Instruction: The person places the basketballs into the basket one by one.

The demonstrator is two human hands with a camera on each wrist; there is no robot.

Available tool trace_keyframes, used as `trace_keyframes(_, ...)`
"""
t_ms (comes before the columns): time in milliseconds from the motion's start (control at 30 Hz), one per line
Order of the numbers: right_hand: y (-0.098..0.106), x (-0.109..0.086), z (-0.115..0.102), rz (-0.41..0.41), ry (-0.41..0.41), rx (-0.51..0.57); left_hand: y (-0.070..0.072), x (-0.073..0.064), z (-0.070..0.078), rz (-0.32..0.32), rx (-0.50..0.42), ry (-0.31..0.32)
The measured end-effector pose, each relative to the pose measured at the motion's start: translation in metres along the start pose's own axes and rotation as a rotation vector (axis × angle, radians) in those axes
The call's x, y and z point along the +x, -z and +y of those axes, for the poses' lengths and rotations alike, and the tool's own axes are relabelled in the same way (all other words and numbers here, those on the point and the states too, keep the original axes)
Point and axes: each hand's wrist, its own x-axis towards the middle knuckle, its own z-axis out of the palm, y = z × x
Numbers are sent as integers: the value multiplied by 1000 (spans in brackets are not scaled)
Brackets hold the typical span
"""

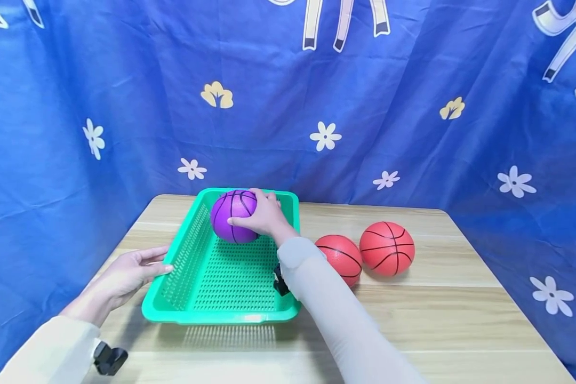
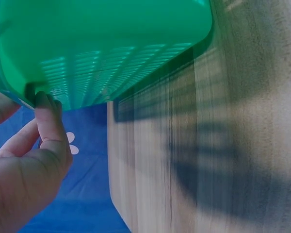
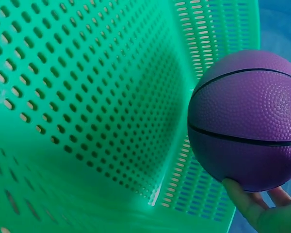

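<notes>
R hand (image 1: 265,213) grips purple ball (image 1: 223,213) at basket (image 1: 221,316), just left of centre; L hand (image 1: 125,274) holds basket rim, lower left. Step: prob. moving ball in/out, can't tell which; next needs steady grip.

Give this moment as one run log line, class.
left hand grips green basket; right hand holds purple ball near basket's far end; two red balls on table

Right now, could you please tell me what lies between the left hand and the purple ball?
The head view shows the green basket's left wall between the left hand and the purple ball.
</notes>
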Motion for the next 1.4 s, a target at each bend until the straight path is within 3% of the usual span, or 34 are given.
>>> trace_keyframes(267,-5,1,7,-49,-9,-110,0,1,2,0,-34,-9)
trace_keyframes(533,-11,-3,8,-82,-26,-134,-3,1,3,-2,-6,-4)
trace_keyframes(833,-12,-5,2,-54,-37,-114,-3,1,-2,-3,-8,-8)
trace_keyframes(1100,4,-6,-11,-67,-17,-121,-2,0,-3,8,-14,-11)
trace_keyframes(1400,36,-6,-19,-28,103,-33,0,1,-3,8,-7,-3)
